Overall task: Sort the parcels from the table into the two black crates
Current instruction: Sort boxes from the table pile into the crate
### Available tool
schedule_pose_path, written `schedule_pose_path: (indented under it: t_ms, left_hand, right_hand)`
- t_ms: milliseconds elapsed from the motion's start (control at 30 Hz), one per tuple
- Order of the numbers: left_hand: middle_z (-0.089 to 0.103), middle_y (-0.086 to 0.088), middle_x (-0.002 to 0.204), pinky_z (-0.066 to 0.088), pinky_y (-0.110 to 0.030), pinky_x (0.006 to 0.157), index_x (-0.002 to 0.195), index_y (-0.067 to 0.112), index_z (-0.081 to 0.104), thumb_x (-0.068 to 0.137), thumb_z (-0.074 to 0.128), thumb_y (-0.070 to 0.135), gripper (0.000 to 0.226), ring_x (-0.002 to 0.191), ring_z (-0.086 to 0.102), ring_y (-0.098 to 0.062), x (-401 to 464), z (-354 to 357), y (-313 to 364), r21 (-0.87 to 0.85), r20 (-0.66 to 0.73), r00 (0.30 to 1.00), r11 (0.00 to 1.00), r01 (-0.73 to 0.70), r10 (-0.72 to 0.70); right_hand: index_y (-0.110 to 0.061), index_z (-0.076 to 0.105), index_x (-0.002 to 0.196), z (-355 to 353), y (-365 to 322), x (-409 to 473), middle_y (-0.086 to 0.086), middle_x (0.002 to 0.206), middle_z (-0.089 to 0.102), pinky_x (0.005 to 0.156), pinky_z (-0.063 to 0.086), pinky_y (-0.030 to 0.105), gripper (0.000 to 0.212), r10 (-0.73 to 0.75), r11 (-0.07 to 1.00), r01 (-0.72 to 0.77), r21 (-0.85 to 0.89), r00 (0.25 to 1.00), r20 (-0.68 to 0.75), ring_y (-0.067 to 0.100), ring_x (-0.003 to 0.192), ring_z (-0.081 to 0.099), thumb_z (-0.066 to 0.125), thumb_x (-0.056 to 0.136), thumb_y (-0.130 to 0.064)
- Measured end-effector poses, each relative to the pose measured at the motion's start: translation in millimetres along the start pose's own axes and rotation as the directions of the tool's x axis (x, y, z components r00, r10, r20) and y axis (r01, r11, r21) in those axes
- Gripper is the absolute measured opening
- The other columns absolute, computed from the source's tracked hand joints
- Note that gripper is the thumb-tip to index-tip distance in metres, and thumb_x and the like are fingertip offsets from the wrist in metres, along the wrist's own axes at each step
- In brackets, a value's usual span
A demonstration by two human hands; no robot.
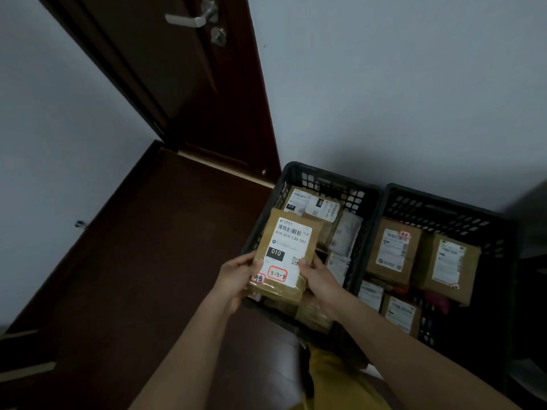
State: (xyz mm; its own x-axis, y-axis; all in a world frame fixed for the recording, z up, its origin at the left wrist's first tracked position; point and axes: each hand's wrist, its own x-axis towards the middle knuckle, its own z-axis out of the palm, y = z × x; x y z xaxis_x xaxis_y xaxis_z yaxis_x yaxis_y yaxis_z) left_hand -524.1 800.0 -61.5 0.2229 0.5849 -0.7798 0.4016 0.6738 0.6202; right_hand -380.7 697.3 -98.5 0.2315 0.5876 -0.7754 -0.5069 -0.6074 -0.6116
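Observation:
A brown cardboard parcel [288, 250] with a white label marked "010" and a red-ringed "3-2-8" hangs over the left black crate [291, 173]. My left hand [236, 276] grips its near left corner and my right hand [316, 275] grips its near right edge. Beneath it, the left crate holds several labelled parcels and white mailers. The right black crate [444, 207] stands against it and holds several brown boxes, among them one at the back [393, 247] and one to its right [448, 266].
Both crates sit on a dark wooden floor [148, 276] by a white wall [399, 84]. A dark brown door [189, 84] with a metal handle stands at the upper left. A dark object edges in at the far right.

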Motion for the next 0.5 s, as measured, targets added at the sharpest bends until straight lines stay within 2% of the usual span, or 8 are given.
schedule_pose_path:
  t_ms: [67,167,333,400,500]
  left_hand:
    - [0.077,-0.006,0.094,0.055,-0.037,0.071,0.116,0.021,0.068,0.092,0.066,0.013,0.025,0.076,0.072,-0.017,16,0,15,0.023,-0.011,1.000,0.999,0.029,-0.029]
    - [0.076,-0.008,0.097,0.056,-0.032,0.062,0.109,0.021,0.068,0.092,0.066,0.016,0.018,0.080,0.071,-0.019,38,2,27,0.033,-0.029,0.997,0.997,0.071,-0.070]
    - [0.074,-0.004,0.096,0.056,-0.045,0.077,0.099,0.026,0.065,0.095,0.063,0.024,0.005,0.090,0.068,-0.026,73,6,28,0.171,-0.032,0.988,0.973,0.155,-0.152]
    - [0.074,-0.005,0.096,0.058,-0.042,0.070,0.102,0.023,0.065,0.096,0.062,0.022,0.007,0.087,0.069,-0.025,86,8,31,0.217,0.002,0.982,0.959,0.182,-0.186]
    - [0.074,-0.007,0.098,0.057,-0.040,0.066,0.110,0.017,0.065,0.097,0.060,0.020,0.014,0.086,0.069,-0.023,107,13,33,0.299,0.080,0.968,0.932,0.204,-0.237]
  right_hand:
    - [-0.032,0.033,0.150,-1,-13,16,0.000,0.133,0.062,0.093,0.052,0.039,0.047,0.027,1.000,-0.027,0.002,1.000,-0.015,0.018,0.105,0.062,0.044,0.105,-0.030]
    - [-0.034,0.032,0.151,-1,-24,38,-0.003,0.131,0.064,0.104,0.047,0.044,0.050,0.051,0.999,-0.051,-0.019,0.998,-0.028,0.021,0.116,0.061,0.047,0.103,-0.035]
    - [-0.031,0.037,0.147,3,-24,59,-0.003,0.133,0.062,0.094,0.051,0.037,0.046,0.134,0.991,-0.134,0.002,0.989,-0.069,0.020,0.117,0.061,0.048,0.103,-0.033]
    - [-0.028,0.036,0.148,4,-18,66,-0.002,0.134,0.061,0.103,0.048,0.044,0.048,0.155,0.988,-0.157,-0.008,0.982,-0.106,0.022,0.118,0.060,0.048,0.103,-0.032]
    - [-0.026,0.034,0.149,0,-9,74,0.001,0.138,0.059,0.104,0.048,0.046,0.047,0.193,0.981,-0.188,0.046,0.970,-0.149,0.025,0.121,0.059,0.047,0.103,-0.031]
